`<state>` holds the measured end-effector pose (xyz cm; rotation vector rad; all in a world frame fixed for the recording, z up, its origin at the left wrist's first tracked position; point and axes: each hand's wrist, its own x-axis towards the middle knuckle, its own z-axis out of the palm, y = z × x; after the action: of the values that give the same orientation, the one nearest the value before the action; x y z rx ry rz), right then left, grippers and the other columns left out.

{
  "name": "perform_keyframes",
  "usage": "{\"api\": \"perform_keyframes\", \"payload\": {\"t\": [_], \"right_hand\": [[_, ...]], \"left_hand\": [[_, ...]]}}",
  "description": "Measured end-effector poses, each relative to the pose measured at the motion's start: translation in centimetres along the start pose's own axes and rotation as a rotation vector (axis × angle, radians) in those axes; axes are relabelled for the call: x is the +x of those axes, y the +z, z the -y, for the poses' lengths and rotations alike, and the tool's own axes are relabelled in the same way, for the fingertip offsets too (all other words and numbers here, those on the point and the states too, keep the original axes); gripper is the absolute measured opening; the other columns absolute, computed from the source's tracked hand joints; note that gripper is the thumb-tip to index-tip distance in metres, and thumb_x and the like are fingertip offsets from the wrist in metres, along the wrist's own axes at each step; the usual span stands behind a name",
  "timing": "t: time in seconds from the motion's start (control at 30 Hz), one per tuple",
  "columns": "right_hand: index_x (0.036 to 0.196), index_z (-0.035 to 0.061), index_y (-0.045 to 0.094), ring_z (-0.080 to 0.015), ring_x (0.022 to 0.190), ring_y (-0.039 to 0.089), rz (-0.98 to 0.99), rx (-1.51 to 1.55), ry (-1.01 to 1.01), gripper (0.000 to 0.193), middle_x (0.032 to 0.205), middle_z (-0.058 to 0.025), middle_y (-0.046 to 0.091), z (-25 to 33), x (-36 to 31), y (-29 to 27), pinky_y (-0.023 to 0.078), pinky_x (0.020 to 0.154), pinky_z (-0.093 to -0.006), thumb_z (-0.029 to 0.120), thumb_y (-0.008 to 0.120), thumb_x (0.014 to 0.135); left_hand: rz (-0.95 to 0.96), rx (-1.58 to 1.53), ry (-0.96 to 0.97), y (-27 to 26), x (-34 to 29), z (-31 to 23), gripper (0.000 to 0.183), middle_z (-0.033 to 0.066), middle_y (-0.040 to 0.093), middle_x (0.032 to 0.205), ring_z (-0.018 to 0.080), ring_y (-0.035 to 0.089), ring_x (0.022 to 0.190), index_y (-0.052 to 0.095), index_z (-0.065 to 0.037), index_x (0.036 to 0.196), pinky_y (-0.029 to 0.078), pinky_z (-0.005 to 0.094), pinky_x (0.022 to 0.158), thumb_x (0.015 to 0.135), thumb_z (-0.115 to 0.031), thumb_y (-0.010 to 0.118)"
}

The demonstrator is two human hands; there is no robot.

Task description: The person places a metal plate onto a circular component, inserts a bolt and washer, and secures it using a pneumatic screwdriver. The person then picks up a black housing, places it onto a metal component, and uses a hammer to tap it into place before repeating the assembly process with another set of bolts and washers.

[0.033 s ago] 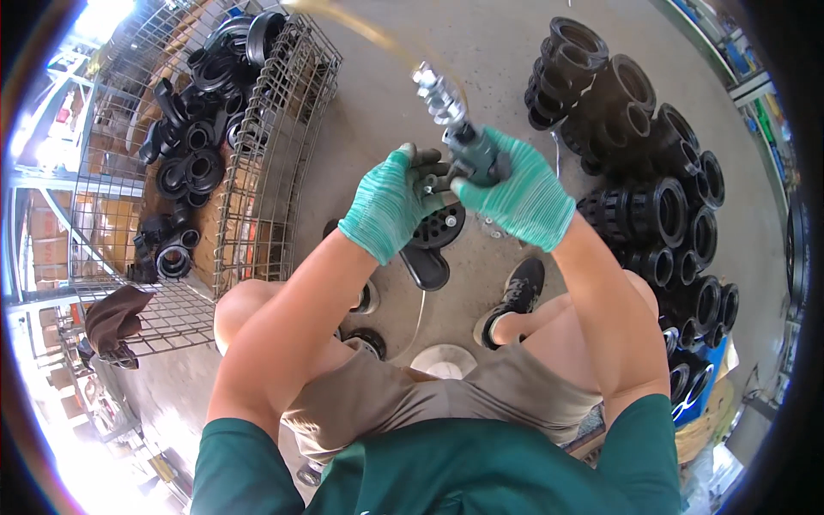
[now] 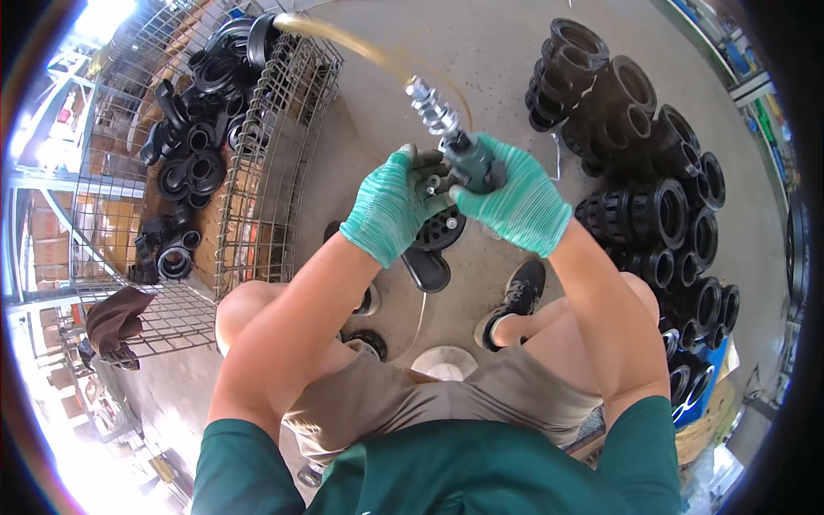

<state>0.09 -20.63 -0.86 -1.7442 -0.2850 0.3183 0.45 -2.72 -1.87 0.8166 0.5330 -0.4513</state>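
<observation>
An air tool [image 2: 470, 161] with a dark body and a shiny metal hose coupling is gripped in my right hand [image 2: 521, 196]. Its coupling points away to the upper left, and a yellowish air hose [image 2: 343, 37] runs from there. My left hand [image 2: 385, 199] is curled close against the tool's near side, with a small bright metal piece [image 2: 433, 183] at its fingers. Whether that is a bolt or a nut I cannot tell. Both hands wear green gloves with dark fingers. Below them on the floor lies a black round part with holes [image 2: 441, 230], partly hidden by the left hand.
A wire cage [image 2: 257, 154] holding black rubber or plastic fittings [image 2: 202, 167] stands on the left. Stacks of black ring-shaped parts [image 2: 659, 213] fill the right side. A black shoe [image 2: 521, 292] and a white round object [image 2: 444, 362] are near my legs. A brown cloth [image 2: 118, 319] hangs on the cage.
The air tool's coupling end has swung slightly left and down, and the hose has shifted with it. Both hands stay nearly in place.
</observation>
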Motion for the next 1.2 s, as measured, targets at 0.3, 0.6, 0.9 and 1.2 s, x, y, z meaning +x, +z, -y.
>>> {"api": "perform_keyframes", "payload": {"t": [0.3, 0.6, 0.9, 1.2], "right_hand": [[0.112, 0.0083, 0.063, -0.0380, 0.085, 0.065, -0.093, -0.299, -0.019, 0.038, 0.093, -0.0181, 0.068, -0.2, 0.0, 2.2, 0.053, 0.078, -0.0412, 0.010, 0.078, 0.077], [0.110, 0.0076, 0.063, -0.0362, 0.081, 0.067, -0.110, -0.432, 0.048, 0.036, 0.088, -0.0171, 0.069, -1.0, 1.0, 2.7, 0.053, 0.073, -0.0419, 0.012, 0.079, 0.078], [0.115, 0.0037, 0.062, -0.0136, 0.082, 0.065, -0.169, 0.036, 0.074, 0.038, 0.093, -0.0054, 0.069, -0.9, 1.5, 1.3, 0.055, 0.078, -0.0302, 0.012, 0.079, 0.083], [0.116, 0.0048, 0.062, -0.0147, 0.084, 0.066, -0.172, 0.019, 0.104, 0.040, 0.097, -0.0056, 0.070, -1.8, 1.5, 2.0, 0.056, 0.080, -0.0304, 0.014, 0.081, 0.082]], "left_hand": [[-0.097, 0.043, 0.063, 0.8, -0.1, 1.2, 0.028, 0.0121, 0.066, 0.102, 0.0249, 0.065, 0.093, 0.060, -0.003, 0.110, 0.055, 0.0391, 0.083, 0.104, -0.021, 0.040], [-0.027, -0.008, 0.069, -1.2, 0.7, 1.6, 0.020, 0.0071, 0.067, 0.087, 0.0194, 0.065, 0.076, 0.066, -0.004, 0.102, 0.054, 0.0327, 0.064, 0.096, -0.014, 0.050], [-0.002, 0.018, 0.071, -0.5, -1.1, 1.1, 0.039, 0.0154, 0.062, 0.119, 0.0260, 0.064, 0.108, 0.054, 0.007, 0.130, 0.053, 0.0424, 0.101, 0.102, -0.018, 0.043], [0.147, 0.220, 0.222, -1.2, -1.9, 1.2, 0.040, 0.0213, 0.058, 0.128, 0.0286, 0.062, 0.115, 0.050, 0.009, 0.134, 0.054, 0.0397, 0.104, 0.095, 0.000, 0.050]]}}
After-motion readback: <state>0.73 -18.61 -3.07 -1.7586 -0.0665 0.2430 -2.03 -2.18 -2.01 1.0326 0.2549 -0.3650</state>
